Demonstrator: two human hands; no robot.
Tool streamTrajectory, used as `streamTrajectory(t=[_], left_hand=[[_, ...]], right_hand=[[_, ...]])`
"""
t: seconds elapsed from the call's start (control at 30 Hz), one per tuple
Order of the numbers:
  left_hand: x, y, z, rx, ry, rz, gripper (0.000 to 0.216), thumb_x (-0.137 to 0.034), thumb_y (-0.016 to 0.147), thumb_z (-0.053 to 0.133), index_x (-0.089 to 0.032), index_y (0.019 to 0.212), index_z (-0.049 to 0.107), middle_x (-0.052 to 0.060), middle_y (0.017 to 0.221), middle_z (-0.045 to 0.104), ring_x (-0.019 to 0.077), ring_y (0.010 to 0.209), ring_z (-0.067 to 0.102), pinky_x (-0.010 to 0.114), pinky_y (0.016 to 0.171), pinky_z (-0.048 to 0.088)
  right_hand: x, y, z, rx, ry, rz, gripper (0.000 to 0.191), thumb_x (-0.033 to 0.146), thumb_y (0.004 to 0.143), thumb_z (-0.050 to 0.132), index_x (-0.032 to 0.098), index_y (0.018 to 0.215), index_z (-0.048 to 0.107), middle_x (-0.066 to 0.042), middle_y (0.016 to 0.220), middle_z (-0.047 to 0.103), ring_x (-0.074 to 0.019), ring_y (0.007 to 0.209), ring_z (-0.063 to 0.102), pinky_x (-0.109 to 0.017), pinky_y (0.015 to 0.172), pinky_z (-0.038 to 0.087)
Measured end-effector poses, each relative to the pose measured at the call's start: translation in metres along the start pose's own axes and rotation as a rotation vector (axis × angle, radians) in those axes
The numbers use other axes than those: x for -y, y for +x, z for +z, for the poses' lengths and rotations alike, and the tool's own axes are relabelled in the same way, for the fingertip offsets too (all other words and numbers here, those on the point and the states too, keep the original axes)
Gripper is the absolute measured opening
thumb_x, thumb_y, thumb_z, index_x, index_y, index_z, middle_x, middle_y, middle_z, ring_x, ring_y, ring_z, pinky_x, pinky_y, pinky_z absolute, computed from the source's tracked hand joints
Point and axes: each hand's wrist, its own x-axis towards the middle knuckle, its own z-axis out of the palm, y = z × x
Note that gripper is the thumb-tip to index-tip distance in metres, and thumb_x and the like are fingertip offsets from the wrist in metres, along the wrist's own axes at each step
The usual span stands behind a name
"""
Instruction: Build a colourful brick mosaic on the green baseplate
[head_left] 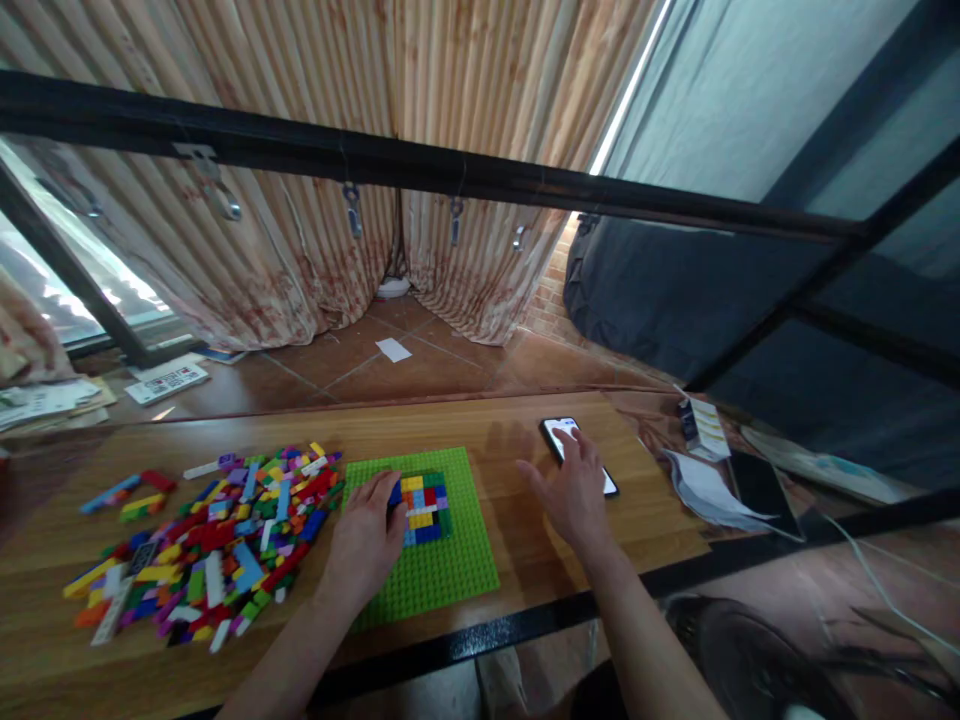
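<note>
A green baseplate (457, 560) lies on the wooden table, with a small block of blue, yellow, red and white bricks (424, 505) built near its middle. My left hand (365, 540) rests on the plate's left part, fingers curled against the left edge of that block. My right hand (574, 490) is to the right of the plate, fingers stretched out flat, its fingertips over a phone (568, 440) with a lit screen. A heap of loose coloured bricks (225, 535) lies left of the plate.
The table's front edge has a black rim (517, 625). Papers (705, 490) and a small box (697, 425) lie at the right end, a dark tablet (761, 490) beyond. A few stray bricks (127, 495) sit at far left. Curtains hang behind.
</note>
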Motion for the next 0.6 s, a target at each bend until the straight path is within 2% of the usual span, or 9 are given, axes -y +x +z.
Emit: streamTrajectory(t=[0.13,0.27,0.37,0.6], left_hand=[[0.0,0.0,0.001,0.005,0.002,-0.003,0.042,-0.024,0.088,0.048,-0.008,0.124,0.059,0.016,0.125,0.063,0.0302,0.115,0.059,0.048,0.101,0.049],[0.001,0.0,0.003,-0.01,-0.025,-0.002,0.041,-0.022,0.087,0.05,-0.008,0.124,0.059,0.017,0.124,0.063,0.0295,0.115,0.059,0.048,0.102,0.048],[0.003,-0.001,0.006,-0.022,-0.053,-0.024,0.04,-0.02,0.086,0.051,-0.009,0.124,0.059,0.017,0.124,0.063,0.0291,0.116,0.058,0.047,0.102,0.048],[-0.001,-0.005,0.003,-0.009,-0.111,-0.034,0.042,-0.014,0.085,0.051,-0.009,0.126,0.057,0.017,0.128,0.061,0.0286,0.12,0.056,0.048,0.106,0.046]], right_hand=[[0.054,-0.023,0.015,0.172,0.184,-0.247,0.065,0.052,0.081,0.062,0.017,0.133,0.048,-0.02,0.142,0.043,-0.0324,0.134,0.039,-0.052,0.107,0.036],[0.09,-0.045,0.026,0.403,0.28,-0.372,0.071,0.048,0.078,0.067,0.017,0.138,0.045,-0.017,0.146,0.04,-0.0305,0.136,0.036,-0.05,0.11,0.035],[0.1,-0.053,0.031,0.503,0.297,-0.411,0.069,0.04,0.08,0.065,0.016,0.14,0.043,-0.017,0.148,0.037,-0.0297,0.139,0.032,-0.05,0.113,0.031],[0.107,-0.05,0.039,0.535,0.235,-0.444,0.06,0.021,0.081,0.055,0.016,0.14,0.045,-0.016,0.148,0.038,-0.0283,0.137,0.034,-0.051,0.114,0.027]])
